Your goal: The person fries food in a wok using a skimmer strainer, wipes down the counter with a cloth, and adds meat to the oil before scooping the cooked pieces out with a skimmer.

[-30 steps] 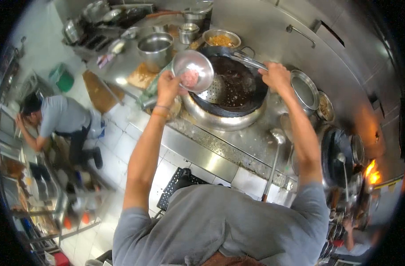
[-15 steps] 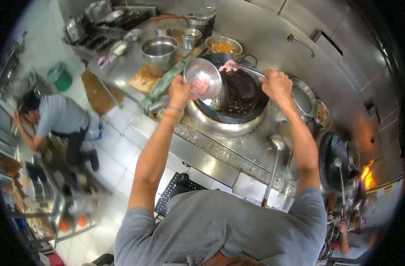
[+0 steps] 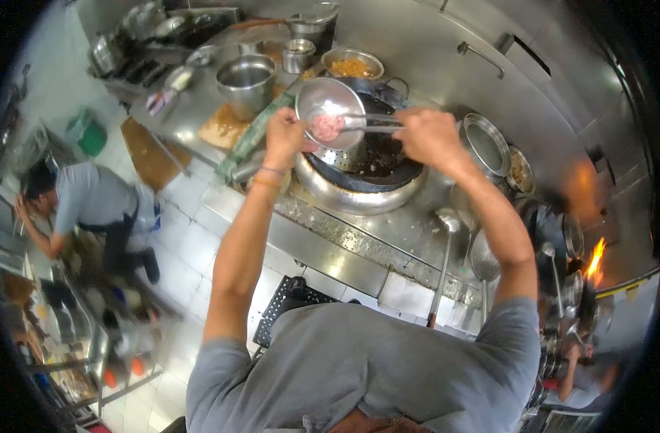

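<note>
My left hand (image 3: pixel 287 137) grips the near rim of a steel bowl (image 3: pixel 317 94), tilted over the wok. Pink raw meat (image 3: pixel 326 127) lies in the bowl. Closed around a pair of metal tongs (image 3: pixel 379 123), my right hand (image 3: pixel 430 137) is over the wok, and the tips of the tongs reach into the bowl at the meat. Below is a dark wok (image 3: pixel 388 162) on a round steel ring (image 3: pixel 359 193). Part of a perforated strainer (image 3: pixel 337 157) shows under the bowl; the bowl and my right hand cover much of the wok.
A deep steel pot (image 3: pixel 247 79) and a bowl of orange-yellow food (image 3: pixel 353 67) stand behind. Metal bowls (image 3: pixel 484 144) sit to the right. A ladle (image 3: pixel 445 245) leans over the counter edge. Flames (image 3: pixel 596 261) rise at far right. A co-worker (image 3: pixel 92 202) bends over at left.
The tongs, which held a piece of meat over the wok, have moved left into the bowl. No meat hangs from them above the wok now. My left hand still holds the bowl.
</note>
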A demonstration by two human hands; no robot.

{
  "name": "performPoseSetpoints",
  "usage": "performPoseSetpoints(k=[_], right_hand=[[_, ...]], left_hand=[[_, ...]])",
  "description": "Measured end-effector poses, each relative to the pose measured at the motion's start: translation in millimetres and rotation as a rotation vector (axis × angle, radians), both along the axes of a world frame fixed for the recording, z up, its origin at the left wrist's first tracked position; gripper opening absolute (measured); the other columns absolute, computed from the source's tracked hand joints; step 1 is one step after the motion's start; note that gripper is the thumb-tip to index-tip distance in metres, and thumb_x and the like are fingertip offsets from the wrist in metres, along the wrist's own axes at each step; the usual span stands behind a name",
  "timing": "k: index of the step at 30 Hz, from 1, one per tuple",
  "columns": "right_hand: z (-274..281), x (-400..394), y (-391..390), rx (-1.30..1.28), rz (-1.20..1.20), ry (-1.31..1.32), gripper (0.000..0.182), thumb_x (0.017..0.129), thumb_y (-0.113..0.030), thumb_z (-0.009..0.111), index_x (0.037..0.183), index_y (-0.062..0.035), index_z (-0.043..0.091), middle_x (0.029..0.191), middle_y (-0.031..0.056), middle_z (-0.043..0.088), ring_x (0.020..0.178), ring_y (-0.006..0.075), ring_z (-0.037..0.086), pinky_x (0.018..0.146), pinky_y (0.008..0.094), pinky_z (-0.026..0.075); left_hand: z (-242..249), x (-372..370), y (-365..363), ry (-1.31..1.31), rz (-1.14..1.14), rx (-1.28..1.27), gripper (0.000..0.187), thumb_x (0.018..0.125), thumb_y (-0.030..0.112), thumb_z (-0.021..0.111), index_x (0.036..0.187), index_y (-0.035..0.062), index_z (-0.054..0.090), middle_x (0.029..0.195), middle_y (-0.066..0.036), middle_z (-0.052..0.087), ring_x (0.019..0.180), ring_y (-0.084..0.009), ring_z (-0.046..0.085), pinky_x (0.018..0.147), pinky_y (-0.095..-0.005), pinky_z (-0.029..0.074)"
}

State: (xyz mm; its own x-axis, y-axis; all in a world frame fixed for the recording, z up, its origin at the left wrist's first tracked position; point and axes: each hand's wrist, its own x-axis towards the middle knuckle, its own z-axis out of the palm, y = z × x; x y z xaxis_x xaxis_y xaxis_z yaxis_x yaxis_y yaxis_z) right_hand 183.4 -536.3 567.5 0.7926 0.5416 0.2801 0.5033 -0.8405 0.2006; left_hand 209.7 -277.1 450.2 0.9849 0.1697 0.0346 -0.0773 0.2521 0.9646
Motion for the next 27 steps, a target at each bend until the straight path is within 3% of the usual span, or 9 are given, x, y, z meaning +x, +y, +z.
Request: performPoseSetpoints(k=[4, 9, 12, 17, 19, 21, 25, 27], right_hand=[[-12.7, 3.6, 12.7, -0.034, 0.056, -0.041, 0.014, 0.081, -0.020, 0.067, 0.082, -0.0064, 0.068, 0.086, 0.0144, 0.068, 0.076, 0.0322, 0.068, 0.066, 0.0452, 0.053], [2.2, 10.2, -19.3, 0.207, -0.241, -0.075, 0.018, 0.080, -0.021, 0.068, 0.095, -0.0118, 0.072, 0.085, 0.0162, 0.069, 0.078, 0.0330, 0.068, 0.069, 0.0443, 0.054], [-6.6, 33.2, -40.7, 0.168, -0.424, 0.007, 0.020, 0.081, -0.025, 0.067, 0.096, -0.0125, 0.072, 0.088, 0.0168, 0.070, 0.081, 0.0334, 0.069, 0.073, 0.0447, 0.054], [-77.0, 103.6, -80.5, 0.044, -0.552, 0.053, 0.029, 0.082, -0.032, 0.064, 0.101, -0.0106, 0.070, 0.090, 0.0170, 0.069, 0.088, 0.0349, 0.067, 0.078, 0.0463, 0.053], [-81.6, 107.6, -84.5, -0.010, -0.588, 0.077, 0.033, 0.083, -0.035, 0.064, 0.103, -0.0096, 0.069, 0.092, 0.0173, 0.069, 0.090, 0.0351, 0.067, 0.080, 0.0465, 0.052], [-62.3, 97.3, -73.0, 0.105, -0.665, 0.063, 0.035, 0.084, -0.034, 0.063, 0.107, -0.0080, 0.067, 0.100, 0.0180, 0.068, 0.095, 0.0354, 0.065, 0.082, 0.0457, 0.051], [3.8, 33.9, -29.4, 0.239, -0.424, 0.103, 0.030, 0.085, -0.031, 0.063, 0.103, -0.0074, 0.068, 0.103, 0.0180, 0.067, 0.098, 0.0342, 0.065, 0.082, 0.0455, 0.051], [9.3, 17.5, -9.1, 0.098, -0.149, 0.091, 0.026, 0.084, -0.028, 0.064, 0.099, -0.0077, 0.068, 0.096, 0.0167, 0.068, 0.093, 0.0334, 0.066, 0.079, 0.0466, 0.051]], left_hand=[[3.8, 5.1, -15.9, 0.016, -0.052, 0.031, 0.013, 0.082, 0.001, 0.056, 0.085, 0.0012, 0.044, 0.078, -0.015, 0.059, 0.054, -0.0261, 0.065, 0.044, -0.0343, 0.058], [-26.6, 18.4, -0.8, 0.022, 0.081, 0.057, 0.013, 0.080, 0.001, 0.056, 0.083, 0.0016, 0.043, 0.076, -0.013, 0.056, 0.052, -0.0264, 0.064, 0.043, -0.0342, 0.058], [-36.7, 17.9, 13.4, 0.089, 0.097, 0.062, 0.013, 0.080, 0.001, 0.055, 0.084, 0.0023, 0.043, 0.077, -0.014, 0.058, 0.053, -0.0268, 0.064, 0.043, -0.0347, 0.058], [-32.8, 17.8, 24.2, 0.087, 0.067, 0.014, 0.013, 0.082, 0.002, 0.055, 0.085, 0.0038, 0.043, 0.078, -0.017, 0.060, 0.055, -0.0283, 0.066, 0.044, -0.0350, 0.058], [-27.4, 16.8, 27.1, 0.059, 0.065, 0.034, 0.013, 0.083, 0.002, 0.055, 0.085, 0.0044, 0.042, 0.078, -0.016, 0.059, 0.056, -0.0286, 0.066, 0.044, -0.0352, 0.058], [-19.7, 12.8, 29.0, 0.040, 0.054, 0.005, 0.014, 0.083, 0.001, 0.055, 0.086, 0.0047, 0.042, 0.078, -0.016, 0.059, 0.056, -0.0281, 0.066, 0.044, -0.0352, 0.058], [-4.3, 5.0, 20.1, 0.017, 0.062, -0.008, 0.010, 0.081, -0.002, 0.052, 0.079, 0.0017, 0.043, 0.073, -0.010, 0.055, 0.053, -0.0229, 0.063, 0.040, -0.0321, 0.057], [5.6, 4.3, 5.5, -0.005, 0.015, -0.004, 0.012, 0.081, -0.002, 0.053, 0.078, 0.0029, 0.042, 0.072, -0.009, 0.054, 0.053, -0.0197, 0.062, 0.040, -0.0317, 0.056]])
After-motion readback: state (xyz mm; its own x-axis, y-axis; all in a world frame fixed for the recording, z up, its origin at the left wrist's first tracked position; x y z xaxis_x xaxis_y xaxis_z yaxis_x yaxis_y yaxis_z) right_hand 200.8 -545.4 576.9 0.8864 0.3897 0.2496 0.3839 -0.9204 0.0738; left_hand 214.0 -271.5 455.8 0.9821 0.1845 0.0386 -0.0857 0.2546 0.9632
